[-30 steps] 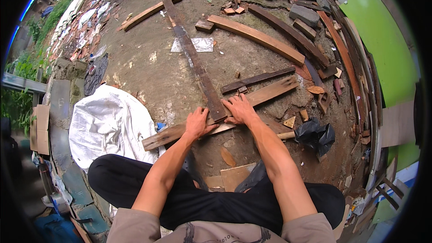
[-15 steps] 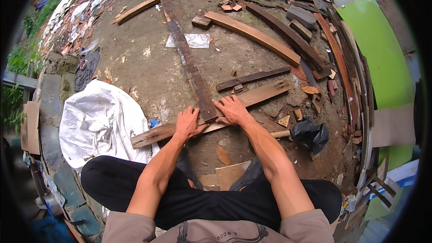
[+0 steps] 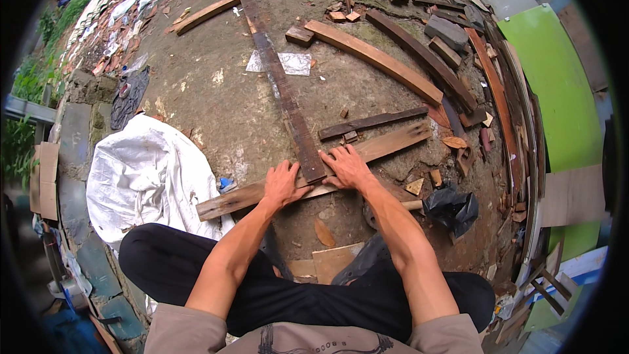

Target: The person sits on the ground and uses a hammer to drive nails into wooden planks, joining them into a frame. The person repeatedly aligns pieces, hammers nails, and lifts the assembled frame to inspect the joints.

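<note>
we see the left hand [image 3: 283,183] lying flat, fingers spread, pressing down on a weathered plank [image 3: 308,170] that runs crosswise over the dirt ground [image 3: 196,92]. the right hand [image 3: 347,165] is just beside it, also flat with fingers fanned out, resting on the same plank. neither hand grips anything; both simply press on the wood. between the two hands sits the near end of a long dark board [image 3: 282,85], which lies on top of the plank and stretches straight away from the hands. we cannot tell whether the inner fingers touch its edges.

just past the right hand, a short dark strip of wood [image 3: 370,122] lies on the ground near the plank's far end. to the outside of the right hand we see small wood offcuts [image 3: 415,187] and a crumpled black plastic bag [image 3: 451,208]. further out from the right hand lies a pale curved plank [image 3: 373,59], with more dark boards beyond it and a green panel [image 3: 557,105] at the edge. to the outside of the left hand, a white tarp [image 3: 144,177] is bunched on the ground. below both hands, the person's crossed legs in black trousers [image 3: 196,269] rest on the ground.
</note>
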Tool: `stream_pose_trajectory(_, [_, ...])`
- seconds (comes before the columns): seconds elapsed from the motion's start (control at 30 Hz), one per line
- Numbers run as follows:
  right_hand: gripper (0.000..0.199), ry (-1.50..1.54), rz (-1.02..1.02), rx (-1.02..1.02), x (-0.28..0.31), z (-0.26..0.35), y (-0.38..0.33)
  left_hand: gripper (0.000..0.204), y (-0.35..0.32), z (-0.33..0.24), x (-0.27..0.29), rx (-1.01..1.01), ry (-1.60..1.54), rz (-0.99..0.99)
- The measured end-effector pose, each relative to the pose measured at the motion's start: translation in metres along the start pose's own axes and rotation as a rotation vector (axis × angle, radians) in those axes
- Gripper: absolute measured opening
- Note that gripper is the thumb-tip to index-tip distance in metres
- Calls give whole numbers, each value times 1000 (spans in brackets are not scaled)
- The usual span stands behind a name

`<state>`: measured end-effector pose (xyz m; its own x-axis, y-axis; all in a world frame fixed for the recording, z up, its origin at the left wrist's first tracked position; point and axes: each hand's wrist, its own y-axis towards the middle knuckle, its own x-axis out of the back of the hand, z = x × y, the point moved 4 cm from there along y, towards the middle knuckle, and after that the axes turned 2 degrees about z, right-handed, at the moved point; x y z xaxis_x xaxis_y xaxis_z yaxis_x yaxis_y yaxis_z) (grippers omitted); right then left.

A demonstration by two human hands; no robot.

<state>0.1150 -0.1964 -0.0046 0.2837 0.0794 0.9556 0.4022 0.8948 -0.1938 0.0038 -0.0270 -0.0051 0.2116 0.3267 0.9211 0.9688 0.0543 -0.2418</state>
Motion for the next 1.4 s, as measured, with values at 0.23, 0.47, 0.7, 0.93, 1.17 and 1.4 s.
stream_pose_trajectory(0.23, [84,3,-9,12,-5,-2,-1,80,-2,0,3,-4,-1,7])
stream_pose_trajectory(0.47, [82,-9,13,4,4,-14,-8,83,6,-13,-5,-9,2,-50])
stream_pose_trajectory(0.7, [82,-21,8,5,1,-12,-6,82,2,-11,-7,4,9,-58])
stream_pose_trajectory(0.93, [85,48,34,-43,2,-17,-7,82,6,-18,-10,16,-5,-90])
stream_pose_trajectory(1.17, [87,41,52,-62,-1,-18,-5,84,10,-16,-6,12,-20,-77])
stream_pose_trajectory(1.4, [88,40,99,-85,2,-18,-6,82,8,-22,-1,8,-3,-105])
